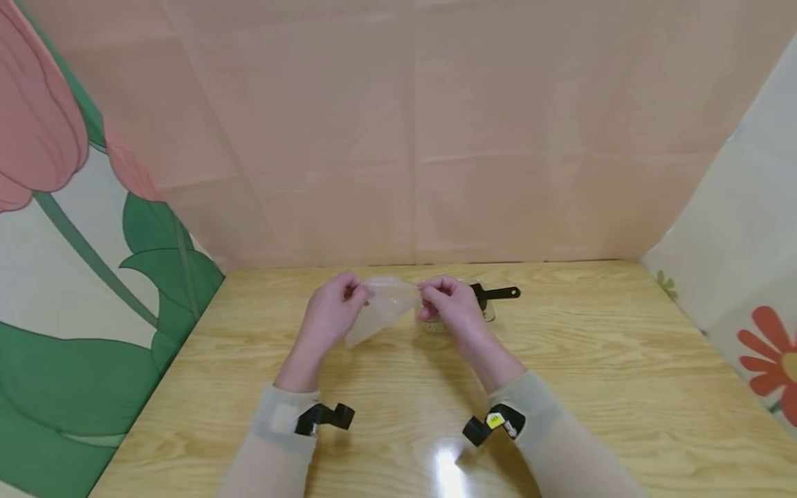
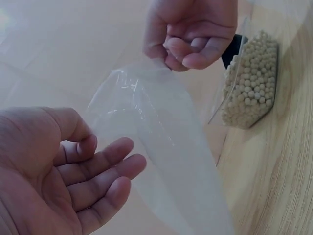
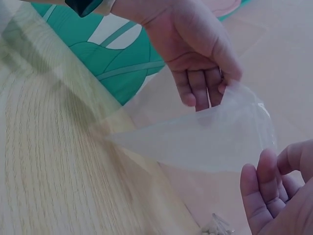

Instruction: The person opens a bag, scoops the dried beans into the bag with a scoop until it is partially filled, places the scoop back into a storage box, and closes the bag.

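Observation:
A clear, cone-shaped plastic piping bag (image 1: 387, 304) is held above the table, its wide mouth at the top and its pointed tip slanting down to the left. My left hand (image 1: 332, 309) pinches one side of the mouth between thumb and index finger. On the opposite side, my right hand (image 1: 459, 308) pinches the rim in the same way. In the left wrist view, the bag (image 2: 171, 142) looks limp, with nothing visible inside. Behind my right hand, partly hidden in the head view, stands a clear container of small cream-coloured beads (image 2: 252, 81).
A black scoop (image 1: 500, 293) lies in the container, its handle sticking out to the right. The wooden table (image 1: 598, 387) meets a pink cloth backdrop (image 1: 498, 173) at the far edge. Flower-printed panels (image 1: 180, 290) stand at both sides.

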{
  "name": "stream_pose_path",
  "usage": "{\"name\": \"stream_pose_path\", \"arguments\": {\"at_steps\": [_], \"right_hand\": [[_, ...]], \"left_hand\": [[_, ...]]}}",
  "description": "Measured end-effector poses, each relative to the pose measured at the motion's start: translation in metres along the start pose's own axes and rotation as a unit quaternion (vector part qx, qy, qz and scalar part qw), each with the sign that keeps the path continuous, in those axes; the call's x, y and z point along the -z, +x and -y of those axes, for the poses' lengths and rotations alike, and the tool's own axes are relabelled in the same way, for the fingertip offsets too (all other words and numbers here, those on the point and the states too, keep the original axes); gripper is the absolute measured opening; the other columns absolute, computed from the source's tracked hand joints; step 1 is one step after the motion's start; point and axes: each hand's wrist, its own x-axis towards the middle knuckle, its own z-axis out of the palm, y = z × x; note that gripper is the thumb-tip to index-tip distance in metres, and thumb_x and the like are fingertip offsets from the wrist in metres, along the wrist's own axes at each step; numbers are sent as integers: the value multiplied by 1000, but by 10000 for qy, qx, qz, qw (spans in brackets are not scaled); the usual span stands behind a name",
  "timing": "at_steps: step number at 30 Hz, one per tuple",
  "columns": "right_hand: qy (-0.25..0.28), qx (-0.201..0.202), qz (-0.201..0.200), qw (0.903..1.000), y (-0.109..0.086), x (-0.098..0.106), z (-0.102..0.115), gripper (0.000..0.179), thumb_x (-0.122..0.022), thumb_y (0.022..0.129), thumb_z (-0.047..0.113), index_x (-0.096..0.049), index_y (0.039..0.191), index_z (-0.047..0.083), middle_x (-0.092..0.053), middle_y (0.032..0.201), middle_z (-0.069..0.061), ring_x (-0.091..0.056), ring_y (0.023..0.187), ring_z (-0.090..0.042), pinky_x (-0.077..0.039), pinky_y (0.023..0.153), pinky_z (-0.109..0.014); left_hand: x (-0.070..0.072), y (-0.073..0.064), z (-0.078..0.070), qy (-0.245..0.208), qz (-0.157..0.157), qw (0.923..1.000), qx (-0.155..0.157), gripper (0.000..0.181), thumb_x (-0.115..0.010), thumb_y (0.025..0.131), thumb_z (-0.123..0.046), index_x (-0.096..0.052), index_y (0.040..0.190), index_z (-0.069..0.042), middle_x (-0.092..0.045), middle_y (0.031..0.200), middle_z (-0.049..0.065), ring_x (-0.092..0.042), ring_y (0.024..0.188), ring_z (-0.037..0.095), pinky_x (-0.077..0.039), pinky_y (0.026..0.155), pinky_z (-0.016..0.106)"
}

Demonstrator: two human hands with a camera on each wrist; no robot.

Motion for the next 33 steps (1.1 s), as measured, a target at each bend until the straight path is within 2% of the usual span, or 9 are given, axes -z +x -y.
{"name": "stream_pose_path", "arguments": {"at_steps": [4,8,15,22,24,26,30,33], "right_hand": [[-126,21,90,9999,-1,2,-2,19,-67,105,2,-71,120,-8,-65,89,-9,-67,65,-13,-62,70,-27],[-331,45,317,9989,-2,2,-5,22,-68,107,5,-71,125,-9,-65,92,-9,-67,68,-14,-61,70,-26],[-694,-145,498,9962,-7,6,-6,26,-73,107,15,-73,128,0,-67,104,-12,-70,76,-19,-63,77,-31],[-1293,243,389,9905,-15,14,3,36,-75,107,25,-73,135,2,-72,111,-11,-75,85,-23,-63,82,-36],[-1570,411,379,9860,-19,18,7,38,-76,107,27,-73,137,5,-72,115,-11,-77,93,-29,-63,88,-42],[-2002,634,386,9769,-22,24,12,41,-76,107,31,-72,140,7,-72,120,-11,-75,104,-30,-61,91,-44],[-2808,1282,349,9505,-25,36,23,42,-77,106,32,-72,142,10,-73,122,-8,-71,111,-26,-58,91,-38],[-3100,1723,306,9345,-25,44,32,41,-79,105,28,-73,140,9,-75,120,-8,-71,111,-26,-58,92,-39]], "left_hand": [[-2,-1,-3,-79,-25,10000,-24,17,-64,106,-21,-71,92,-15,-76,89,-4,-64,79,20,-49,73,39],[-7,-1,-3,-142,-41,9999,-66,18,-64,106,-21,-72,91,-15,-75,85,-5,-64,77,20,-49,73,39],[-16,2,0,2,139,9999,56,19,-63,107,-23,-70,90,-17,-72,82,-5,-61,72,18,-49,68,37],[-15,1,-1,118,194,9997,103,19,-63,105,-22,-70,88,-17,-72,81,-5,-62,72,18,-49,70,37],[-15,1,-2,142,209,9996,150,19,-62,105,-22,-69,88,-17,-71,81,-5,-61,72,18,-49,70,37],[-14,1,-3,164,220,9994,191,19,-61,106,-22,-69,89,-17,-71,81,-5,-61,72,18,-48,70,37],[-12,1,-6,189,219,9993,216,20,-60,106,-23,-69,90,-17,-72,82,-5,-61,71,19,-48,69,38],[-9,2,-9,209,196,9994,196,20,-60,106,-23,-69,90,-17,-72,83,-5,-60,71,20,-47,69,38]]}}
